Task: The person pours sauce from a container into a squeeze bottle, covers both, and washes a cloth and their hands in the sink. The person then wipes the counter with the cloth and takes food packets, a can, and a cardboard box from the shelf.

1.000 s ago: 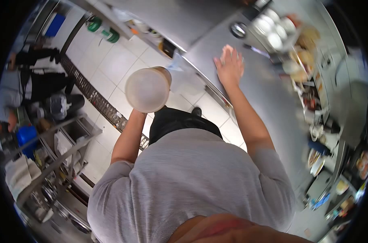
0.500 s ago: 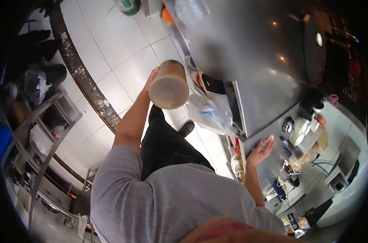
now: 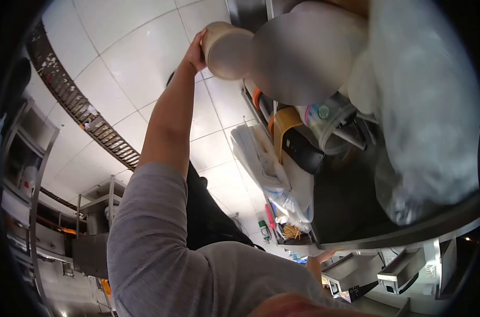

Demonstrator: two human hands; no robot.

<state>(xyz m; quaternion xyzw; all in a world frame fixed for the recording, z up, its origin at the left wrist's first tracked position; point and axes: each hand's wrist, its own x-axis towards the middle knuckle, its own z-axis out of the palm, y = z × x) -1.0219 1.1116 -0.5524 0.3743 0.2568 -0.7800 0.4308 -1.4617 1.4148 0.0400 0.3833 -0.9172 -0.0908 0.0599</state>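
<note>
Above the tiled floor, the left hand curls around the side of a tub; the right hand appears beside a shelf, its grip impossible to tell; the tub, probably light, stiff and somewhat slippery, is best held around its wall; it is beige, cloudy and cylindrical; farther out, a plastic bag occupies the shelf.

Beige container, grey shirt, black trousers, white tiles
</note>
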